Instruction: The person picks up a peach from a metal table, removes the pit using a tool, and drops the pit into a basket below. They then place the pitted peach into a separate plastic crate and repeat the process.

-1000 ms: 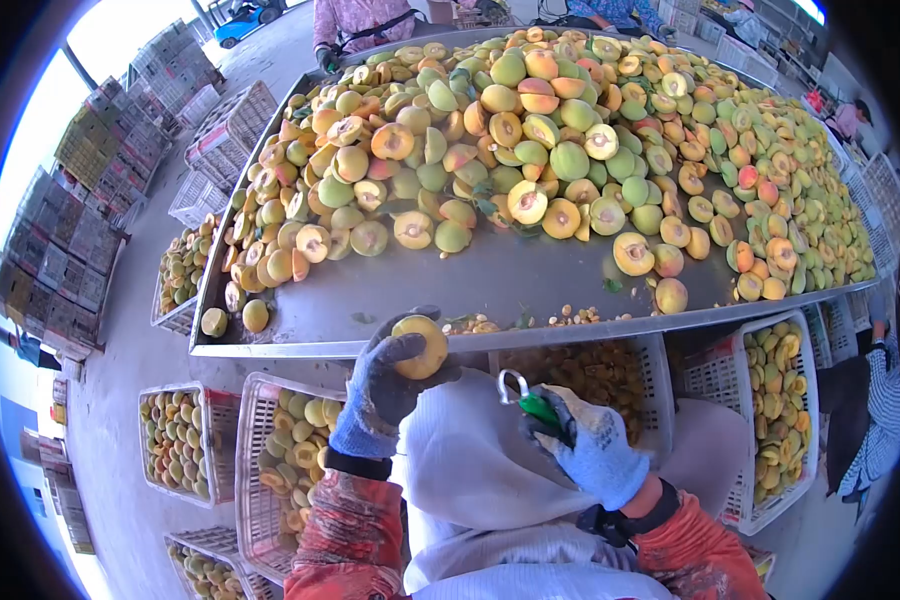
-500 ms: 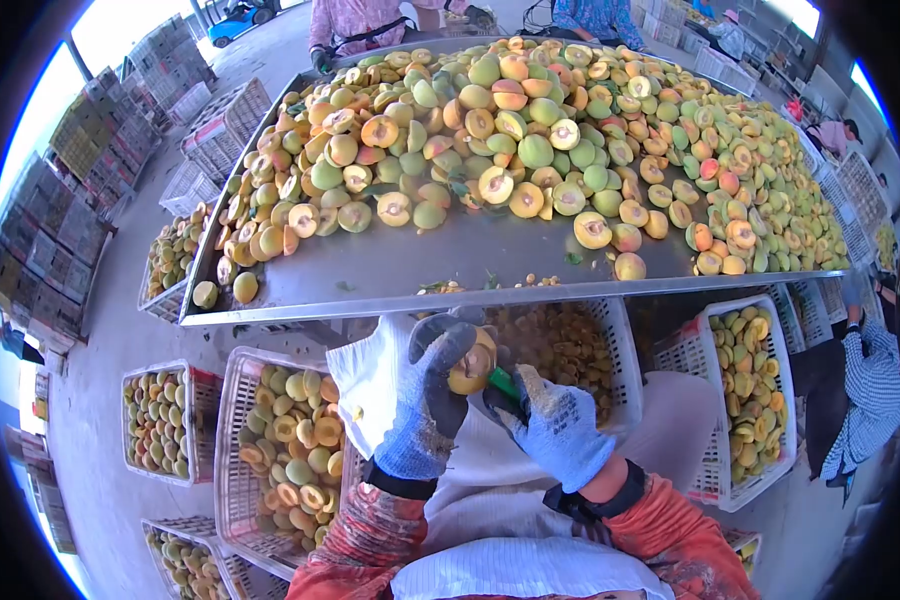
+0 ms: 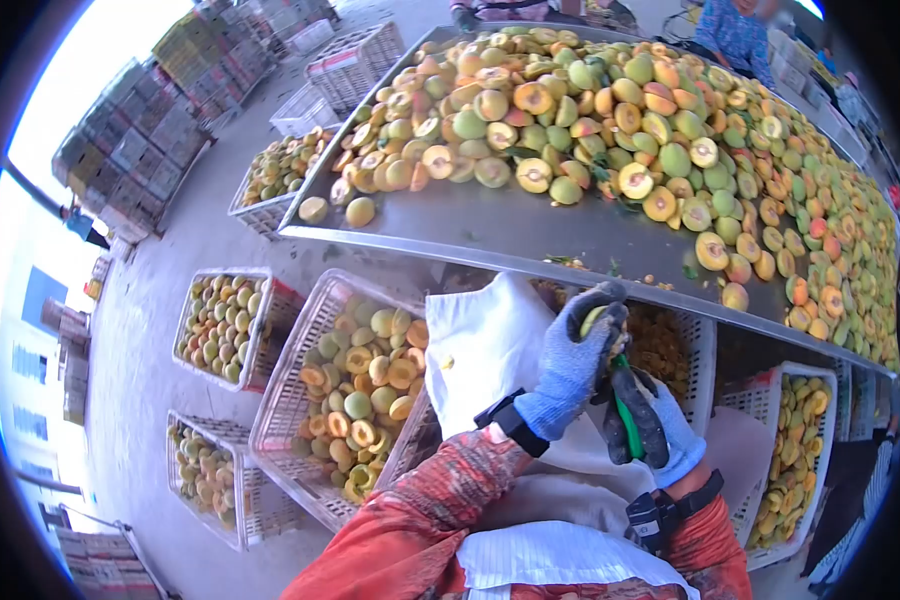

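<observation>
My left hand (image 3: 570,360), in a blue glove with dark fingers, is closed around an apricot (image 3: 592,320), mostly hidden by the fingers. Just below and to the right, my right hand (image 3: 670,430) grips a green-handled tool (image 3: 628,428). Its working end cannot be made out near the left fingers. Both hands are above my lap, close to the front edge of a metal table (image 3: 420,215) heaped with whole and halved apricots (image 3: 675,160). A white cloth (image 3: 480,345) lies beside my left wrist.
A crate of apricot halves (image 3: 295,400) stands to my left. Under the table edge, another crate (image 3: 702,365) holds brownish pieces. A further filled crate (image 3: 828,440) stands at right. Stacked crates (image 3: 120,150) rise at far left. A person (image 3: 732,40) is across the table.
My view has swung left, so the table and crates appear further right. The apricot has turned and is more covered by my left fingers. More of the green handle shows in my right hand.
</observation>
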A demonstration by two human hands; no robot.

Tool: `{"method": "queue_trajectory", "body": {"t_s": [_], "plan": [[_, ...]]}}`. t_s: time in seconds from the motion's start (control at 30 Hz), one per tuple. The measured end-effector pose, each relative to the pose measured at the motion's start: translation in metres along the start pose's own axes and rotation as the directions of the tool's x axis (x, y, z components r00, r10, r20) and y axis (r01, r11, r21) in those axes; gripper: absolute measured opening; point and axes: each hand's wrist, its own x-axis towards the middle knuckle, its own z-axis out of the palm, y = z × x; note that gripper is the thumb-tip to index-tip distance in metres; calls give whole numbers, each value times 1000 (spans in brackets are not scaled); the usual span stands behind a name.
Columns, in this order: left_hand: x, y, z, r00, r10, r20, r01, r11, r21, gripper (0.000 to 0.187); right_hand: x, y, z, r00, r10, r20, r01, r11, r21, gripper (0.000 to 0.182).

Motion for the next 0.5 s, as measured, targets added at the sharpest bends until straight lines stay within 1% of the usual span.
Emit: {"method": "queue_trajectory", "body": {"t_s": [0.03,0.07,0.1,0.13,0.17,0.2,0.23,0.27,0.3,0.33,0.37,0.4,0.43,0.47,0.5], "plan": [[6,-15,-6,1000,-15,-20,15,1000,-18,34,6,8,-5,998,-50,-48,47,997,-59,27],[6,-22,-6,999,25,-38,-24,1000,4,32,24,38,-20,813,-579,-59,402,632,-663,28],[6,-28,-6,998,54,-44,-53,998,20,31,16,32,-7,695,-717,-46,251,303,-919,32],[7,-35,-7,997,59,-52,-58,998,16,31,18,39,-7,707,-705,-59,197,277,-941,31],[8,-42,-9,995,91,-51,-82,985,153,32,18,45,-9,717,-693,-76,139,249,-958,31],[10,-44,-11,991,127,-48,-108,952,288,33,14,39,-7,718,-693,-66,144,241,-960,31],[10,-40,-14,989,135,-54,-114,951,289,33,6,29,-3,857,-479,-188,201,648,-735,31],[7,-36,-19,969,244,48,-242,879,411,34,0,24,1,961,-207,-186,130,924,-359,30],[5,-31,-21,928,332,167,-369,777,510,34,-1,22,3,962,-206,-180,131,924,-359,30],[6,-28,-18,937,307,164,-348,823,449,32,-2,20,5,963,-217,-157,158,934,-320,30],[6,-24,-17,936,312,164,-352,821,450,32,-2,18,5,963,-234,-134,189,940,-285,30],[7,-19,-14,981,178,72,-192,914,356,31,2,22,3,934,-338,-115,273,883,-382,30],[9,-17,-9,1000,25,8,-26,971,238,30,3,22,6,934,-317,-165,210,860,-465,29],[11,-15,-7,996,-80,-36,86,976,202,28,10,31,3,879,-462,-113,306,732,-608,31],[14,-19,-9,996,-76,-44,83,974,212,27,15,37,-3,804,-592,-53,368,567,-737,32]]}}
